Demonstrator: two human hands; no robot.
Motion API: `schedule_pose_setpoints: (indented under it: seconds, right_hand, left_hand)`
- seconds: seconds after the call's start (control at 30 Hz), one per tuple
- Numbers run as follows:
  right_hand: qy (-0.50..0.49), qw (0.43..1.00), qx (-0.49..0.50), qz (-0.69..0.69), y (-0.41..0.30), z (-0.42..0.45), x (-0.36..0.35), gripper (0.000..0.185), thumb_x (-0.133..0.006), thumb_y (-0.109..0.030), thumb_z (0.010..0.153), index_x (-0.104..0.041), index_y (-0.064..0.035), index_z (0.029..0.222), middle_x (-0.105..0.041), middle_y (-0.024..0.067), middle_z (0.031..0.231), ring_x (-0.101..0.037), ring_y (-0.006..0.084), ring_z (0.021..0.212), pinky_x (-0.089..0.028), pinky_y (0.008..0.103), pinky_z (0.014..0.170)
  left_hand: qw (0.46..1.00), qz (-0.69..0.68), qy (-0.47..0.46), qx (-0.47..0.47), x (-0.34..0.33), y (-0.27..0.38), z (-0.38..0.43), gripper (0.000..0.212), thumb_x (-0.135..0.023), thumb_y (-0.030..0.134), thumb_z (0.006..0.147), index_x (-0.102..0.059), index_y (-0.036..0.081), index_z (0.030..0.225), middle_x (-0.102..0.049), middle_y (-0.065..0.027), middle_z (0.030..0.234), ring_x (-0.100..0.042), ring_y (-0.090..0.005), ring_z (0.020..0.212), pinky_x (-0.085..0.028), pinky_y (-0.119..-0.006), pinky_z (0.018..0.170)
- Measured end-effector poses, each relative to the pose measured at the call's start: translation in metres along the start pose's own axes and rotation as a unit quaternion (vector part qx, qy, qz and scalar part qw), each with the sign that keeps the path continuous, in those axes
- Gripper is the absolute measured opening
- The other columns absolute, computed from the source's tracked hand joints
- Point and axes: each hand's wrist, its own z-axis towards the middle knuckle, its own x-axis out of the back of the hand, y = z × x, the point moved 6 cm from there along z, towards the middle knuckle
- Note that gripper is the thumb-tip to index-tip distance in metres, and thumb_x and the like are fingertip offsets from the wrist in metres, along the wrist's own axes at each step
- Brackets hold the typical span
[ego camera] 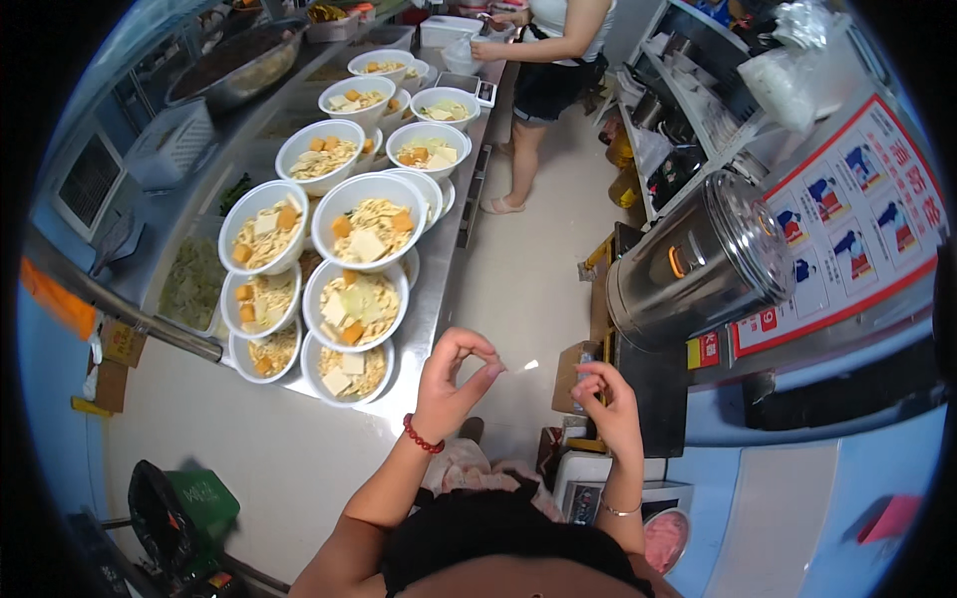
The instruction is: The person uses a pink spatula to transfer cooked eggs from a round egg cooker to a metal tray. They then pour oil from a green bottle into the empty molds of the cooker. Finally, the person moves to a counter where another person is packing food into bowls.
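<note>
My left hand (454, 385), with a red bead bracelet (423, 435) at its wrist, hovers beside the near right corner of the steel counter (407, 377). Its thumb and forefinger meet at the tips; whether something thin and clear is pinched there is too faint to tell. Across the floor gap, my right hand (614, 404) is raised with curled fingers, and I cannot tell if it holds anything. Nearest to the left hand are stacked white plastic bowls, among them a front bowl (353, 372) and an upper bowl (370, 220), filled with noodles, tofu pieces and cabbage.
A person (561, 56) handles a plastic bag (460, 56) by a digital scale (486, 93) at the counter's far end. To the right stand a steel drum (688, 261) and a shelf rack (688, 97). A green bin (198, 508) sits lower left.
</note>
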Motion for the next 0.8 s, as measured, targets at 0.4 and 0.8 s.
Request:
schedule_pose_setpoints:
  seconds: [0.4,0.8]
  right_hand:
    - [-0.072,0.997,-0.028,0.025,0.072,0.305,0.147,0.021,-0.052,0.002,0.069,-0.048,-0.0009,0.089,-0.049,-0.0003,0.062,-0.045,0.0045,0.060,-0.036,0.0166,0.057]
    - [-0.120,0.990,0.002,0.076,0.082,0.605,0.249,0.020,-0.052,-0.001,0.073,-0.046,-0.0003,0.092,-0.049,-0.0001,0.063,-0.045,0.0047,0.057,-0.035,0.0170,0.053]
  left_hand:
    - [0.988,-0.013,0.152,0.013,-0.048,-0.132,0.246,0.009,-0.046,-0.001,0.074,-0.041,0.002,0.082,-0.045,-0.0022,0.071,-0.047,-0.0094,0.068,-0.039,-0.022,0.065]
    - [0.948,0.070,0.311,-0.026,-0.027,-0.209,0.476,0.009,-0.046,0.003,0.075,-0.041,0.003,0.083,-0.045,-0.0024,0.067,-0.047,-0.0099,0.064,-0.040,-0.022,0.061]
